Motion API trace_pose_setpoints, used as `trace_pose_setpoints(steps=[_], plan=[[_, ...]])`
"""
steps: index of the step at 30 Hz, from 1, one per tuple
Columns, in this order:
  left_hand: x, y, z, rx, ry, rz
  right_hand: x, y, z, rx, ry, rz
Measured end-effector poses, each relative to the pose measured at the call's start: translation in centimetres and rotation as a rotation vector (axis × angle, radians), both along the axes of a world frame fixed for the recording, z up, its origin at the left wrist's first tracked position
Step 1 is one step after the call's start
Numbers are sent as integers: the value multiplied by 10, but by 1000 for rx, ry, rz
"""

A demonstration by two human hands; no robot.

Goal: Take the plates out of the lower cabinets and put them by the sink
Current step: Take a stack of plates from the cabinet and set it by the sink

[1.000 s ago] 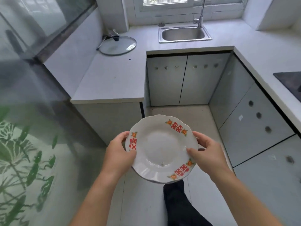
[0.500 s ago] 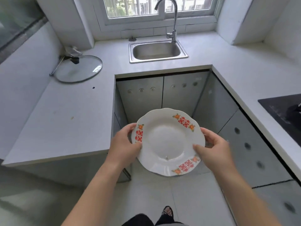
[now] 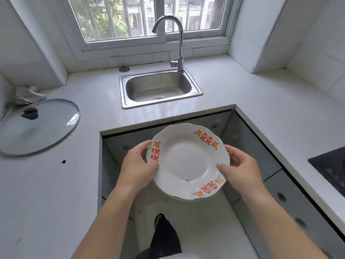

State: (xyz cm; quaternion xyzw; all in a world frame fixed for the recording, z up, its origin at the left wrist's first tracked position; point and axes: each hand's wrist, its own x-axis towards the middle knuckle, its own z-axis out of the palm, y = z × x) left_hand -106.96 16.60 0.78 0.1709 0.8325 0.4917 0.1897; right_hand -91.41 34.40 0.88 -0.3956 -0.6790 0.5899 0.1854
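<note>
White plate (image 3: 186, 161) hangs near the table (image 3: 242, 86) — left grip (image 3: 137, 165) and right grip (image 3: 240, 169) pinch its rim. The sink (image 3: 162, 104) lies beyond.

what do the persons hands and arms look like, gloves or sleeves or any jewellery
No gloves: the left hand and right hand are bare, with no ring, watch or bracelet showing. The left forearm and right forearm are uncovered down to the bottom edge of the picture, so no sleeve is in view. No markings show on them.
</note>
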Motion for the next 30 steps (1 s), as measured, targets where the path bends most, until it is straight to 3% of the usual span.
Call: trace_pose_setpoints(steps=[8, 19, 30], plan=[[-136, 101, 32, -3, 34, -138, -115, 74, 19, -54, 44, -149], [-224, 230, 24, 12, -16, -262, -184, 182, 11, -83, 29, -281], [-324, 446, 21, -99, 106, -306, -290, 390, 0, -98, -43, -352]])
